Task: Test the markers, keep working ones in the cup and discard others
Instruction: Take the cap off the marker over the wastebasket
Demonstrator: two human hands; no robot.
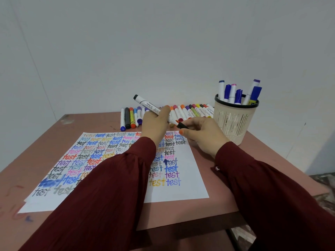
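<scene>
Markers lie in a row (194,110) along the far edge of the desk (226,198), with a smaller group (130,117) to its left, and several more stand upright in the pale slotted cup (233,122) at the right rear.

From my remote seat I see one white marker (149,105) raised off the desk, in the left hand (155,123). That hand's fingers (165,111) are wrapped over the barrel, clamped on it. The marker slants, its black end high and to the left, its lower end pointing down toward the right hand (203,135).

The right hand sits just beside the left, near the cup's base, wrist low over the desk. Its thumb and fingertips pinch a small black cap (182,125), which is right at the marker's lower end. I cannot tell whether the cap touches the tip.

Both forearms, in dark red sleeves (108,196), reach forward across a white sheet of paper (192,183) covered with the word "test" in many colours. The left forearm crosses the middle of the sheet, and the right passes its right edge.
</scene>
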